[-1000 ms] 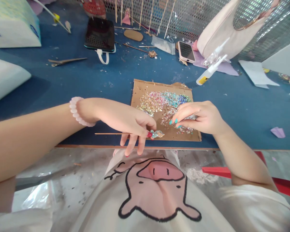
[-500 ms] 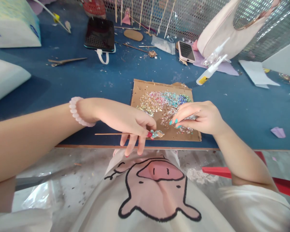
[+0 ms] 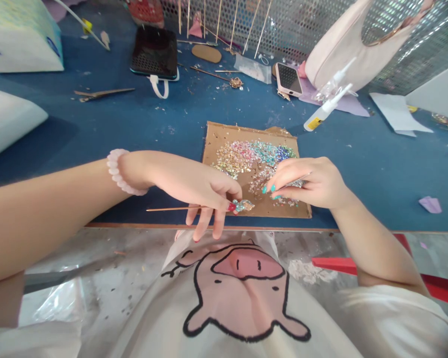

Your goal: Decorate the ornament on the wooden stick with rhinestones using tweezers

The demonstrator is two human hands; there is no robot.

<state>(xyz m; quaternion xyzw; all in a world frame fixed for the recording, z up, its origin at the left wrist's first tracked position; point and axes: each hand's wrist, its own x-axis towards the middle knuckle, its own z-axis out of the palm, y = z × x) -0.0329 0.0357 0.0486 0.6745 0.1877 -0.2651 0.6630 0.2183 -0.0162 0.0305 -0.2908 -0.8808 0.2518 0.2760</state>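
A brown cardboard sheet [image 3: 216,140] lies on the blue table [image 3: 142,124], strewn with several tiny pastel sequins [image 3: 246,154]. My left hand [image 3: 197,186] pinches a thin wooden stick [image 3: 169,209] whose tip carries a small sequin-covered ornament [image 3: 244,205] at the cardboard's near edge. My right hand [image 3: 306,181], nails painted teal, is closed in a pinch over the sequins on the right of the cardboard; a thin tool seems to lie in its fingers, too small to name.
A glue bottle [image 3: 326,108] lies right of the cardboard. Two phones [image 3: 155,52] [image 3: 288,79], loose sticks, paper scraps and a pale bag [image 3: 343,47] sit at the back by a perforated metal screen. White boxes [image 3: 20,37] stand far left.
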